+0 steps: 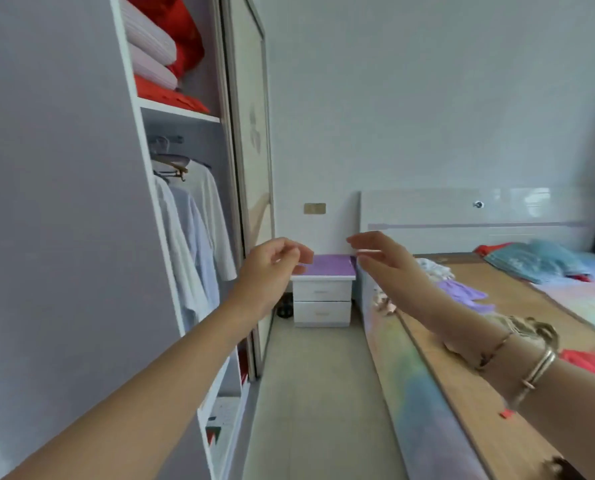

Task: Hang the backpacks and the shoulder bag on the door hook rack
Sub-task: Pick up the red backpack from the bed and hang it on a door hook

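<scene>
No backpack, shoulder bag or door hook rack shows in the head view. My left hand is raised in front of me at mid-height, fingers loosely curled and apart, holding nothing. My right hand is held up beside it, a hand's width to the right, fingers stretched forward and spread, also empty. Bracelets circle my right wrist. Both hands hover in the air over the aisle between the wardrobe and the bed.
An open wardrobe with hanging white shirts and folded red and white bedding stands close on the left. A white nightstand with a purple top sits ahead against the wall. A bed with scattered clothes fills the right.
</scene>
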`<move>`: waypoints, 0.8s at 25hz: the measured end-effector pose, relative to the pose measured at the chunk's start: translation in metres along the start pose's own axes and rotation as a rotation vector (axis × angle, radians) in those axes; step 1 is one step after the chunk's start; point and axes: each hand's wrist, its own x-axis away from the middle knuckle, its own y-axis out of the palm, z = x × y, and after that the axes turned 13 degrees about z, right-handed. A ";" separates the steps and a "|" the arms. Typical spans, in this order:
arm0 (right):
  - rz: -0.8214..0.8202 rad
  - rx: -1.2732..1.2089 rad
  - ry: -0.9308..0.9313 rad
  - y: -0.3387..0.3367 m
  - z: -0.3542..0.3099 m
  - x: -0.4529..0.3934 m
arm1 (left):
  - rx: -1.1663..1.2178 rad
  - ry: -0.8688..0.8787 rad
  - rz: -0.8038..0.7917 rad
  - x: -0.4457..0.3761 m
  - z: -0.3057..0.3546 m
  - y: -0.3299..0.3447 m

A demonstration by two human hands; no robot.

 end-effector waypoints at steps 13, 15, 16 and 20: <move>0.476 0.334 0.342 -0.179 0.230 -0.091 | 0.138 -0.014 -0.543 -0.141 -0.103 0.343; 0.534 0.371 0.432 -0.197 0.261 -0.096 | 0.122 -0.023 -0.633 -0.155 -0.121 0.384; 0.553 0.395 0.465 -0.206 0.275 -0.099 | 0.110 -0.033 -0.681 -0.161 -0.131 0.406; 0.658 0.466 0.579 -0.245 0.331 -0.093 | 0.087 -0.100 -0.870 -0.160 -0.164 0.487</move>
